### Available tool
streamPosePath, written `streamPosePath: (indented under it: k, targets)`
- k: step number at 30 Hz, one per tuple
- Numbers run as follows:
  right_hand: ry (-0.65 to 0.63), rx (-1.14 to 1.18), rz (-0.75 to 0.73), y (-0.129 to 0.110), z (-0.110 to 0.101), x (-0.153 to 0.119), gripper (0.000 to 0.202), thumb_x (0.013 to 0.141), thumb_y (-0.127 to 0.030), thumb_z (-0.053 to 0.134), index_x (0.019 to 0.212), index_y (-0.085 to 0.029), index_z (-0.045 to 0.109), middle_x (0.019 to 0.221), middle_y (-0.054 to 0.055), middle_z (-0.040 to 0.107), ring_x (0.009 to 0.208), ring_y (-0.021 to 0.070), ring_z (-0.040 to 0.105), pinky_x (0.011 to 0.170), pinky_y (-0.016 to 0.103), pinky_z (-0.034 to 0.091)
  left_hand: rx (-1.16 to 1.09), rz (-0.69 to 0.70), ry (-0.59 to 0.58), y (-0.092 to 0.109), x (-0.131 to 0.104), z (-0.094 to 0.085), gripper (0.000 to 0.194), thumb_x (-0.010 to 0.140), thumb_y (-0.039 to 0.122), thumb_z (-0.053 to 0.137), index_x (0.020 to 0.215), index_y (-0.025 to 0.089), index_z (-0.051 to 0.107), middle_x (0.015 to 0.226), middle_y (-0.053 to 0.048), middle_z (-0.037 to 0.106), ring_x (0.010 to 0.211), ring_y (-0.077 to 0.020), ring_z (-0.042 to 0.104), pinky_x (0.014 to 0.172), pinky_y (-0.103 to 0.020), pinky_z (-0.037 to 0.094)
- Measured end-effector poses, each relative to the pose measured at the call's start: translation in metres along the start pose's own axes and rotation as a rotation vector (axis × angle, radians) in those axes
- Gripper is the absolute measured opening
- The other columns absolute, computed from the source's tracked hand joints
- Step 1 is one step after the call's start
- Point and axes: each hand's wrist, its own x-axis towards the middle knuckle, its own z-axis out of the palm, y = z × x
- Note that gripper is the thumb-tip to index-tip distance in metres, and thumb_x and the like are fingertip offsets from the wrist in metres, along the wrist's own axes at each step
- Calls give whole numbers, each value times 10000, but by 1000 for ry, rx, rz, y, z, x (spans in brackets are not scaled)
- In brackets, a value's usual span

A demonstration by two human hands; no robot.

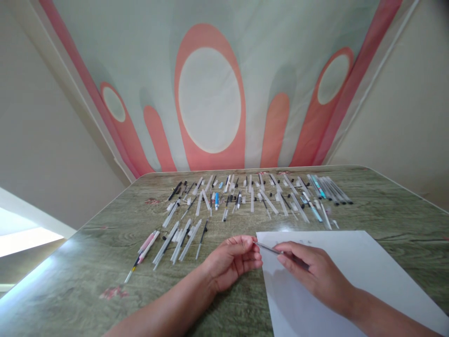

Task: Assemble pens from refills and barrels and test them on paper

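A thin, dark grey pen spans the gap between my two hands, above the left edge of a white paper sheet. My right hand is closed around its rear part, which lies partly hidden behind the fingers. At the other end, my left hand pinches the pen's tip between thumb and forefinger, its other fingers loosely curled. Whether a small part sits in that pinch, I cannot make out. Some faint dark marks show near the top of the paper, just beyond my right hand.
Many pen parts lie in rows across the wood-patterned table, including clear barrels, a blue pen piece and a pink pen. Several pens lie side by side at the back right. Behind the table hangs a patterned backdrop.
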Motion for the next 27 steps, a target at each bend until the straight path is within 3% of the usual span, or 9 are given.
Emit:
streamPosePath:
  k: [27]
  targets:
    - [1,-10,-48,1,0,0,224,897,-355,468,1008,-242,628,834,-1,668,697,137,600,634,224,460,-15,-60,-17,0,3,-5,112,805,135,609,890,70,640,767,-69,657,667,-124,647,727,-284,537]
